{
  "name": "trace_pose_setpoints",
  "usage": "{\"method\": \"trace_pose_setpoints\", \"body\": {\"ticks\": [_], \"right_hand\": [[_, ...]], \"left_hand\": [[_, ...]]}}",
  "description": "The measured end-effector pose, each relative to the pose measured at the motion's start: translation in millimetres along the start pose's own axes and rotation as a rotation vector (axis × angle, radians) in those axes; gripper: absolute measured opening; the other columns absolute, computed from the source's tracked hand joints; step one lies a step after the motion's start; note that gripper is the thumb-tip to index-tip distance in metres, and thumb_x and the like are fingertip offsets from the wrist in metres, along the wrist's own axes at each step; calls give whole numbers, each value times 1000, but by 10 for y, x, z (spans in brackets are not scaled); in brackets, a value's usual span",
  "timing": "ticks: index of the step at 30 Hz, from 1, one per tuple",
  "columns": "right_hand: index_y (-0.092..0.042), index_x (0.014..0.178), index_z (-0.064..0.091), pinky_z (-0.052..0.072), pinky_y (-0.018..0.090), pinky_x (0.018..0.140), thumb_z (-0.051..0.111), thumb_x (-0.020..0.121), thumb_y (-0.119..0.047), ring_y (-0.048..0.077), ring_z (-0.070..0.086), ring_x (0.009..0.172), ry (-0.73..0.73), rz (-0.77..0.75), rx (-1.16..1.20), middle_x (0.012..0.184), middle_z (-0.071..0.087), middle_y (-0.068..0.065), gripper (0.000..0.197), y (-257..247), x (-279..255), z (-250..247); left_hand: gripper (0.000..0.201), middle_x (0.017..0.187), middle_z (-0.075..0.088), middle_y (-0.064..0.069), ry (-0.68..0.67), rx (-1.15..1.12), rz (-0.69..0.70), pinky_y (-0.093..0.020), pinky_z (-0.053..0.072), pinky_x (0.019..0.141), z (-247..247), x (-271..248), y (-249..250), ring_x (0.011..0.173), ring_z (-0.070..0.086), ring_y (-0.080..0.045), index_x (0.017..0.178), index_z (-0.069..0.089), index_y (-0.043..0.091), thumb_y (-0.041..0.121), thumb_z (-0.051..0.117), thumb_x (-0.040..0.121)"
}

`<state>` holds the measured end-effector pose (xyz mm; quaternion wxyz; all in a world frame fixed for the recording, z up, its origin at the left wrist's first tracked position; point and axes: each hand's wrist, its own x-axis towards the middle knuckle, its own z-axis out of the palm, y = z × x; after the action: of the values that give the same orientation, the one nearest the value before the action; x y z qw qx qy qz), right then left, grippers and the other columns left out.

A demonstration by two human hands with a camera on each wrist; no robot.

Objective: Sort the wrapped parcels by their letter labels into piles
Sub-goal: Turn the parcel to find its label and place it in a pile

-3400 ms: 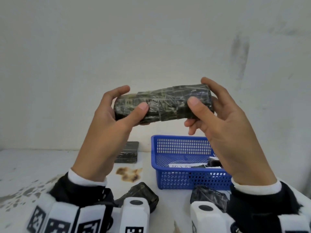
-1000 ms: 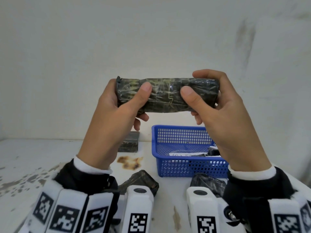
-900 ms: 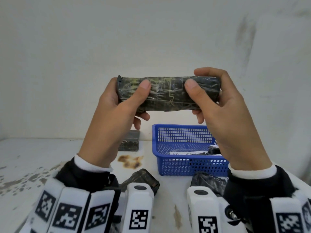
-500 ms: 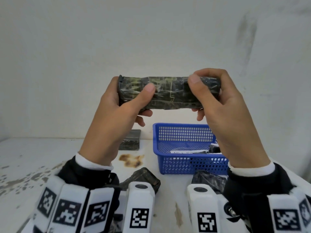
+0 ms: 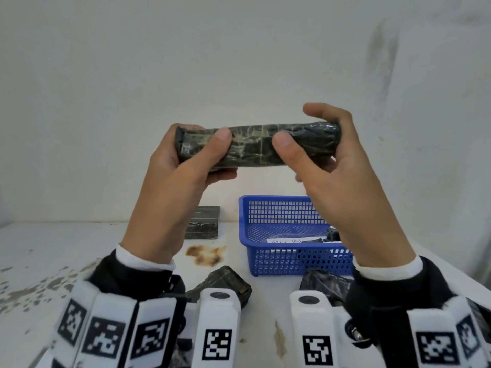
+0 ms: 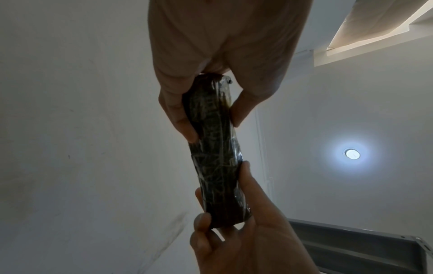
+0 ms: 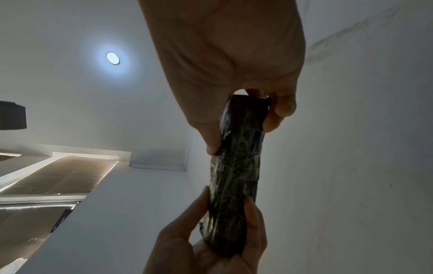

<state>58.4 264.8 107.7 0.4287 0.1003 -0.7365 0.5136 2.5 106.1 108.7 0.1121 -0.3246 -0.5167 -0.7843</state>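
A: Right, the white worktop (image 5: 66, 251) carries a blue basket (image 5: 289, 261) at the right, a flat dark parcel (image 5: 203, 223) by the wall and two more parcels (image 5: 225, 284) near the wrists

B: And the long wrapped parcel (image 5: 255, 146)?

A: Held level above the basket; left hand (image 5: 183, 176) curls round one end, right hand (image 5: 326, 166) grips the other
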Motion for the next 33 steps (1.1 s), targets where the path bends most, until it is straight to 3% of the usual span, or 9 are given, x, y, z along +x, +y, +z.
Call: {"method": "trace_pose_setpoints", "body": {"ticks": [5, 9, 11, 14, 18, 21, 23, 27, 33], "right_hand": [[-30, 121, 64, 52, 22, 72, 67, 92, -37, 5, 62, 74, 7, 37, 169, 91, 68, -10, 29, 13, 27, -57], [-20, 116, 63, 53, 28, 78, 69, 86, -39, 10, 68, 85, 21, 62, 321, 95, 72, -7, 36, 28, 71, -87], [-19, 111, 64, 53, 26, 76, 68, 89, -37, 10, 69, 89, 16, 49, 347, 92, 72, -9, 29, 26, 80, -96], [-20, 107, 66, 53, 25, 75, 68, 87, -40, 9, 69, 88, 12, 52, 376, 87, 71, -12, 28, 26, 77, -95], [-21, 106, 68, 53, 28, 75, 59, 95, -31, 9, 66, 82, -2, 71, 312, 85, 70, -12, 17, 29, 63, -107], [-25, 105, 69, 50, 26, 69, 62, 91, -40, 8, 61, 75, 11, 87, 221, 81, 69, -13, 22, 24, 46, -119], [-28, 106, 70, 48, 22, 65, 65, 88, -42, 7, 59, 73, 12, 76, 174, 82, 67, -13, 24, 10, 34, -123], [-28, 106, 71, 47, 20, 69, 67, 73, -52, 3, 57, 67, 26, 58, 125, 74, 65, -14, 41, -7, 26, -106], [-28, 110, 67, 45, 10, 63, 70, 72, -49, -3, 56, 62, 21, 23, 82, 73, 63, -17, 44, -38, -1, -75]], "left_hand": [[53, 102, 74, -8, 15, -30, -24, -29, 58, 84, 29, -21, 14, 97, 71, -15, 113, 61, -1, 36, 65, 74], [60, 102, 74, -12, 68, -64, -4, -28, 59, 82, 23, -21, 17, 92, 73, -20, 117, 58, -4, 32, 69, 70], [56, 99, 75, -12, 51, -61, -3, -24, 58, 76, 26, -20, 29, 89, 73, -20, 112, 61, -4, 34, 67, 71], [35, 81, 75, 1, 3, -83, -25, -21, 57, 71, 37, -23, 45, 83, 71, -12, 91, 65, 3, 35, 57, 80], [37, 76, 71, 1, -3, -111, -56, -26, 59, 72, 6, -6, 44, 81, 69, -16, 92, 62, 4, 38, 53, 81], [40, 74, 72, -4, -8, -46, -73, -30, 58, 58, -31, -7, 49, 67, 69, -25, 98, 60, 4, 40, 51, 85], [41, 73, 71, -2, -31, -6, -75, -27, 53, 50, -37, -16, 54, 61, 66, -21, 97, 61, 5, 42, 53, 83], [37, 71, 67, 0, -43, 57, -62, -23, 50, 52, -37, -6, 25, 62, 59, -14, 92, 67, 3, 37, 63, 77], [44, 75, 67, -7, -1, 60, -60, -22, 51, 58, -45, 12, -19, 65, 60, -16, 91, 71, 4, 38, 72, 64]]}}
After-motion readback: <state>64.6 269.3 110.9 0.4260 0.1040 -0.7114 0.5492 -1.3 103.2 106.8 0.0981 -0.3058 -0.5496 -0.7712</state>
